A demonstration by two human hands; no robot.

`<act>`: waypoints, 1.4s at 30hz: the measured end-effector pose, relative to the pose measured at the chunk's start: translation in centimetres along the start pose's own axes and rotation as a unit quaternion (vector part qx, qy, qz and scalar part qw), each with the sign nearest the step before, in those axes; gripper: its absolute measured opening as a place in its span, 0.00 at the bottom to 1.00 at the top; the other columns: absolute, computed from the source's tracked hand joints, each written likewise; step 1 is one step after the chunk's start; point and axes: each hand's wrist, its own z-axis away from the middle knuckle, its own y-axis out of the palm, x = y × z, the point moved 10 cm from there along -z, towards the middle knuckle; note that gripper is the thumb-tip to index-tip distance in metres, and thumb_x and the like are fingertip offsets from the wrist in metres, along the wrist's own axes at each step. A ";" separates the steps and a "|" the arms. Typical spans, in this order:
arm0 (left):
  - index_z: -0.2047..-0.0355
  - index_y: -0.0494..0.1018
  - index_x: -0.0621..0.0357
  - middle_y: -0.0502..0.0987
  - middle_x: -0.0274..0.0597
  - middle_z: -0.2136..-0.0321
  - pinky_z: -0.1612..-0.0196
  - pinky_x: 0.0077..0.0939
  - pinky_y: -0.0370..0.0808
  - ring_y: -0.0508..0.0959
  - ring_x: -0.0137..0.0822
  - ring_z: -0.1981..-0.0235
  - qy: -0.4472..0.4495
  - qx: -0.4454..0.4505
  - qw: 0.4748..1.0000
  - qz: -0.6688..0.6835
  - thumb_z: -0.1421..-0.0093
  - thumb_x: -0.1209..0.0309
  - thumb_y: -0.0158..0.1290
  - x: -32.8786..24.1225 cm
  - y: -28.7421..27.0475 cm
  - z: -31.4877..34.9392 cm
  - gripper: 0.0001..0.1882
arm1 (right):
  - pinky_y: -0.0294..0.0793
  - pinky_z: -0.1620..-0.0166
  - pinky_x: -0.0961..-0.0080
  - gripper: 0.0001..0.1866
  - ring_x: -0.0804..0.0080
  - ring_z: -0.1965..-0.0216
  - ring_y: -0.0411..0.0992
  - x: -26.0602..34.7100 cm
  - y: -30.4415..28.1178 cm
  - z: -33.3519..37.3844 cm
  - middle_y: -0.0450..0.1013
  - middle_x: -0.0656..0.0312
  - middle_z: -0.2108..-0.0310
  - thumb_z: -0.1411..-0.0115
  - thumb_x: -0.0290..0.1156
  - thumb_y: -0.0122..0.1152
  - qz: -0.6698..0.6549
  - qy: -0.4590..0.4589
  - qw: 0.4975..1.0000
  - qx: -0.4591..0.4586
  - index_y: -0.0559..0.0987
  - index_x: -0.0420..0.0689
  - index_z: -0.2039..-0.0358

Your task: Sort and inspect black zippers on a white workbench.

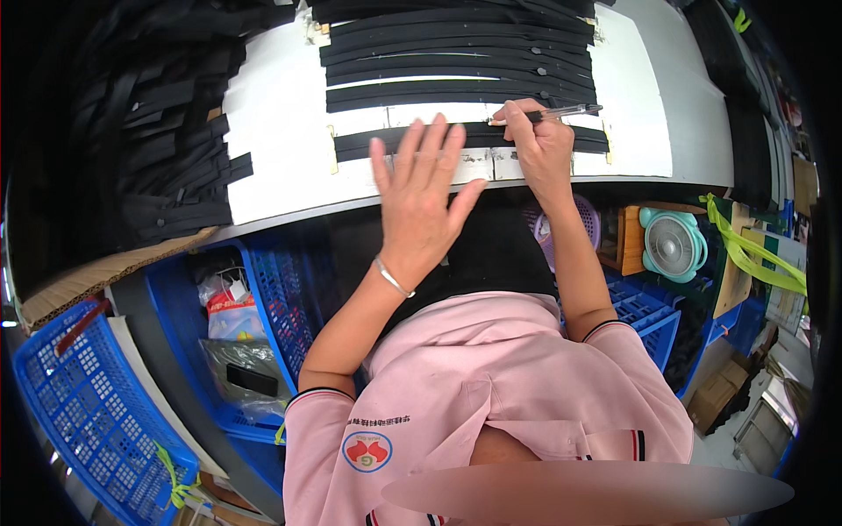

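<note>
My right hand (545, 153) grips a clear-barrelled pen (574, 111), its tip down at the upper edge of a black fabric strip (353, 146). My left hand (419, 188) has its fingers spread, the fingertips over that same strip and the palm over the near edge of the table. Beneath the strip lies a white board (281, 131) with dark marked lines. Farther back on the board, several more black strips (438, 42) lie side by side.
A heap of black strips (167, 158) covers the table's left end. Below stand blue plastic baskets (96, 394), one holding plastic bags and a dark phone (252, 379). At the right are a turquoise fan (674, 245), a purple basket (586, 223) and a stack of black material (745, 105).
</note>
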 end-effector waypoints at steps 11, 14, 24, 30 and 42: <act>0.42 0.76 0.57 0.74 0.42 0.40 0.30 0.56 0.51 0.70 0.43 0.39 0.018 0.017 1.000 0.009 0.38 0.61 0.61 -1.8 2.3 -1.0 0.25 | 0.70 0.74 0.81 0.13 0.81 0.79 0.73 0.1 -0.8 0.1 0.80 0.61 0.77 0.33 0.29 0.61 -0.038 -0.030 0.999 -0.025 0.83 0.33 0.71; 0.42 0.76 0.57 0.74 0.41 0.40 0.30 0.56 0.52 0.70 0.43 0.38 0.019 0.014 1.000 0.002 0.38 0.61 0.61 -1.7 2.4 -0.9 0.25 | 0.72 0.73 0.81 0.12 0.80 0.78 0.76 -0.1 -0.1 0.2 0.81 0.60 0.76 0.35 0.28 0.61 -0.052 -0.030 0.997 0.039 0.83 0.33 0.72; 0.41 0.75 0.54 0.73 0.40 0.40 0.30 0.58 0.51 0.68 0.41 0.37 0.015 0.000 1.000 0.012 0.40 0.60 0.61 -1.7 2.8 -0.6 0.27 | 0.75 0.70 0.79 0.12 0.79 0.74 0.76 -0.3 -0.4 0.6 0.80 0.61 0.75 0.35 0.24 0.53 -0.039 -0.040 0.995 0.080 0.81 0.36 0.73; 0.40 0.74 0.51 0.72 0.39 0.39 0.30 0.56 0.51 0.69 0.42 0.38 0.014 -0.009 1.000 -0.001 0.39 0.60 0.62 -1.6 2.3 -0.3 0.27 | 0.59 0.74 0.88 0.13 0.88 0.76 0.65 -3.6 -10.2 0.4 0.78 0.66 0.74 0.31 0.34 0.56 -0.129 0.015 0.987 -0.097 0.83 0.42 0.70; 0.42 0.76 0.53 0.73 0.42 0.39 0.31 0.54 0.54 0.69 0.44 0.37 0.007 0.005 1.000 0.015 0.38 0.67 0.61 -3.5 2.9 -2.0 0.23 | 0.65 0.72 0.84 0.15 0.85 0.76 0.68 -5.9 -11.8 -0.5 0.77 0.66 0.75 0.32 0.31 0.58 -0.058 0.027 0.995 -0.077 0.83 0.36 0.72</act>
